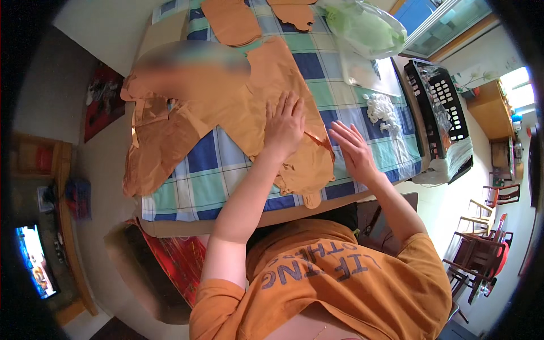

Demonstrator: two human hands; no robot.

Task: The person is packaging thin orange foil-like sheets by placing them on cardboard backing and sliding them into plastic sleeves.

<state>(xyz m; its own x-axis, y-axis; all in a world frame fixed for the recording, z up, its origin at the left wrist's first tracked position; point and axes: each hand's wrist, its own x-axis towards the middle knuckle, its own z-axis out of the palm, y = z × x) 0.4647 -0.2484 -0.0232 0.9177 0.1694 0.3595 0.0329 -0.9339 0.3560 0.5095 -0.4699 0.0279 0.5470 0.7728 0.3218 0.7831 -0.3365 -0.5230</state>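
A large, flat, copper-coloured foil piece (238, 107) that looks like an uninflated foil balloon spreads across the checked cloth (198, 153). My left hand (285, 126) lies palm down on it, fingers stretched out, holding nothing. Just past the foil's right edge is my right hand (354, 148), fingers extended and close to the cloth; whether it touches cannot be made out. Between the hands the foil has a shiny crease, and its near end, with small rounded tabs, is slightly crumpled. The far left part of the foil is hidden by a blurred patch.
More flat copper foil pieces (231, 21) lie at the far side. On the right are a bunch of white string (381, 111), a clear plastic sheet (368, 73) and a green-and-white plastic bag (365, 25). A black plastic crate (439, 107) stands beyond the table's right edge.
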